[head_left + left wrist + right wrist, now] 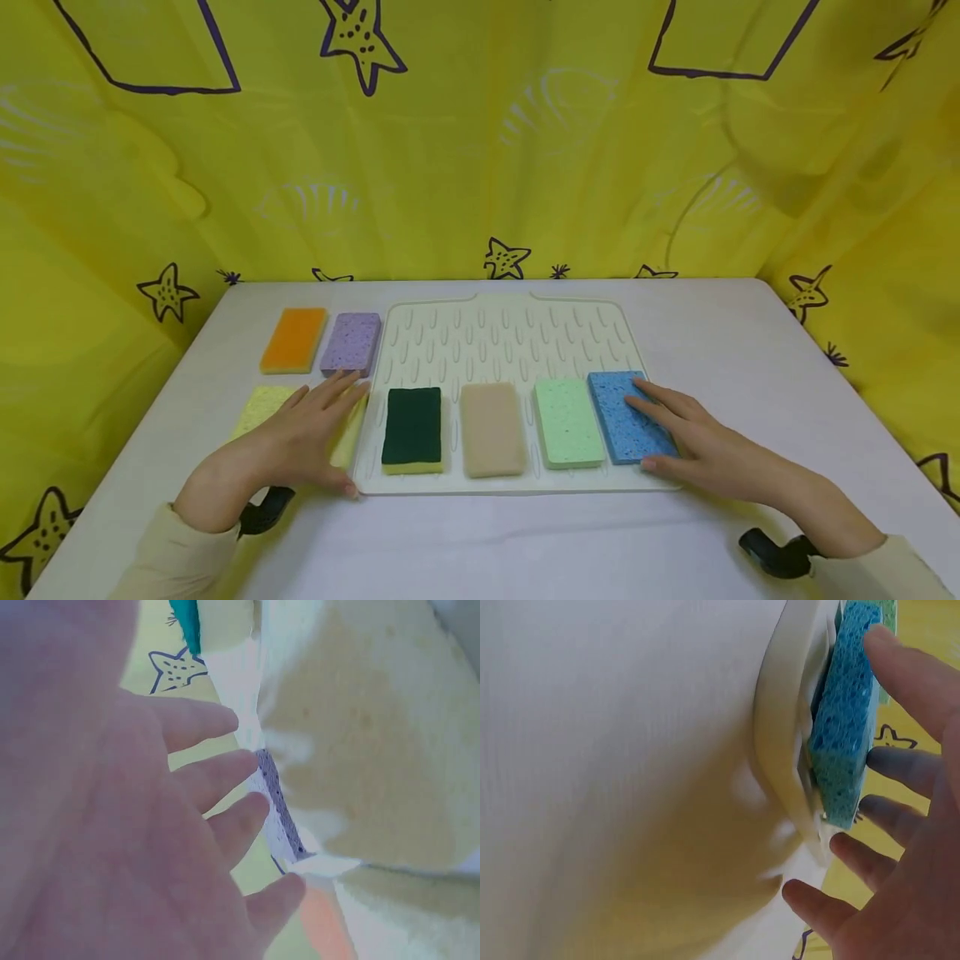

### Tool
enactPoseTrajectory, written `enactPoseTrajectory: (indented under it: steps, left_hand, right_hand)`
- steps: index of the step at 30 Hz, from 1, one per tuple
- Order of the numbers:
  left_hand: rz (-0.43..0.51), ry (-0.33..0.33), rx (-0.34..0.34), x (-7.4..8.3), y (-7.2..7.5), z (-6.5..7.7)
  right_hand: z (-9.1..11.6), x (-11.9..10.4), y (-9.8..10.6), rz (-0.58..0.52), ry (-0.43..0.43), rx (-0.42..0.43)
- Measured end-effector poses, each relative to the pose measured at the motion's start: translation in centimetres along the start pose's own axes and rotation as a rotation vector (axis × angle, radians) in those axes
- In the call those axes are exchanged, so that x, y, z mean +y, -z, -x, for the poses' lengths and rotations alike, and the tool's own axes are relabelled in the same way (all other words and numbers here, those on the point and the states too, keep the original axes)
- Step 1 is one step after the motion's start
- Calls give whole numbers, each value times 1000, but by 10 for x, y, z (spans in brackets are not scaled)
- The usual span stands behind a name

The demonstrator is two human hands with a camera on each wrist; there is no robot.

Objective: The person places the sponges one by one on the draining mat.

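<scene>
My left hand (pixel 303 437), fingers spread and straight, hovers above two pale yellow sponges (pixel 262 406) left of a cream ridged mat (pixel 506 342); it partly hides them. In the left wrist view my fingers stand apart from a pale sponge (pixel 360 735) that carries a hand's shadow. On the mat's right end lies a blue sponge (pixel 621 421), tilted slightly. Over its right side reaches my right hand (pixel 701 442), with loosely straight fingers and the thumb by its near edge. In the right wrist view the fingers seem at the blue sponge's (pixel 847 705) side; firm contact is unclear.
Along the mat's front lie a dark green-topped scouring sponge (pixel 412 429), a beige sponge (pixel 492 431) and a light green sponge (pixel 568 423). Orange (pixel 294 340) and purple (pixel 351 343) sponges sit at the table's back left. A yellow patterned curtain (pixel 450 150) borders the white table (pixel 480 542).
</scene>
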State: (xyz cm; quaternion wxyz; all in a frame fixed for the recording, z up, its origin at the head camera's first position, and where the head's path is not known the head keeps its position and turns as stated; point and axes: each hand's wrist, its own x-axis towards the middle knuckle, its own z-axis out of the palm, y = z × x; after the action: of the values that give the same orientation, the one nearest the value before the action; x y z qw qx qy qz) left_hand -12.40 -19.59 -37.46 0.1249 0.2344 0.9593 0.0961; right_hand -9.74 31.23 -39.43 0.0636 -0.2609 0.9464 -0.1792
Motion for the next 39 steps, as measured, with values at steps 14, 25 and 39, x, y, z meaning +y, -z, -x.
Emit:
enactPoseTrajectory:
  steps: [14,25,39]
  left_hand:
    - [-7,-2,-125,-11,8,-5]
    - [52,43,-154,-11,15,-8]
    - [35,-7,-58,-10,20,-6]
  right_hand:
    - [1,11,6,100,62,-74]
    - [-1,11,6,123,90,-105]
    - [0,10,4,110,82,-102]
